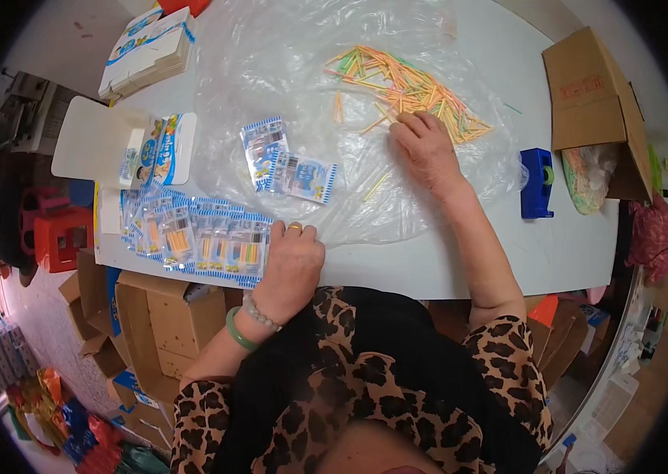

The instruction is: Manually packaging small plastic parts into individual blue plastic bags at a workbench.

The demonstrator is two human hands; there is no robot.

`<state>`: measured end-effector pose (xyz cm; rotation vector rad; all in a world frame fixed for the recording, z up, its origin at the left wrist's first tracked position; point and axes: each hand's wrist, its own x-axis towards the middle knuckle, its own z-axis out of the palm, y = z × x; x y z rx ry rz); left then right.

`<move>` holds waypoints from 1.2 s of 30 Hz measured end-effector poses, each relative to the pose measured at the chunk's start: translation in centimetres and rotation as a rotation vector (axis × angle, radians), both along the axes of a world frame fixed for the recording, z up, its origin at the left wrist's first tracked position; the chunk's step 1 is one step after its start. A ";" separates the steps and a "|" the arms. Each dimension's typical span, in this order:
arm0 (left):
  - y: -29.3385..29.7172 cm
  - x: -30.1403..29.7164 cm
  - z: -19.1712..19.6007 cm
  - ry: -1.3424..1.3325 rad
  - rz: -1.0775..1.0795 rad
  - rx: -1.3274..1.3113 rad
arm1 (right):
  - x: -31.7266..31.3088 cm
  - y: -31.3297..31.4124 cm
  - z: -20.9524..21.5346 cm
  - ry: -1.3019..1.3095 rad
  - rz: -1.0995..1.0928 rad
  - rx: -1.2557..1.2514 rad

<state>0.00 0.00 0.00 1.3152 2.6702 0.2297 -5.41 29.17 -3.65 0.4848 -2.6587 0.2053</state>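
Note:
A loose pile of thin pastel sticks (421, 88), yellow, orange, pink and green, lies on a clear plastic sheet (271, 63). My right hand (426, 154) is at the pile's near edge, fingers bent down among the sticks; its fingertips and anything in them are hidden. My left hand (293, 265) rests with curled fingers against the right end of an overlapping row of blue-and-white clear packets (212, 245) with sticks inside. What its fingers hold, if anything, does not show. Two more packets (290, 170) overlap on the sheet between my hands.
An open white-and-blue carton (97, 146) lies at the left, below a stack of flat cartons (148, 55). A blue tape dispenser (537, 183) stands at the right, beside a cardboard box (591, 95). Open cardboard boxes (168, 328) sit below the table's front edge.

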 end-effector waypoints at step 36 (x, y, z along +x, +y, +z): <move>6.8 -1.6 -4.4 -0.467 -0.093 0.395 | -7.2 4.9 -0.9 -0.155 -0.219 0.077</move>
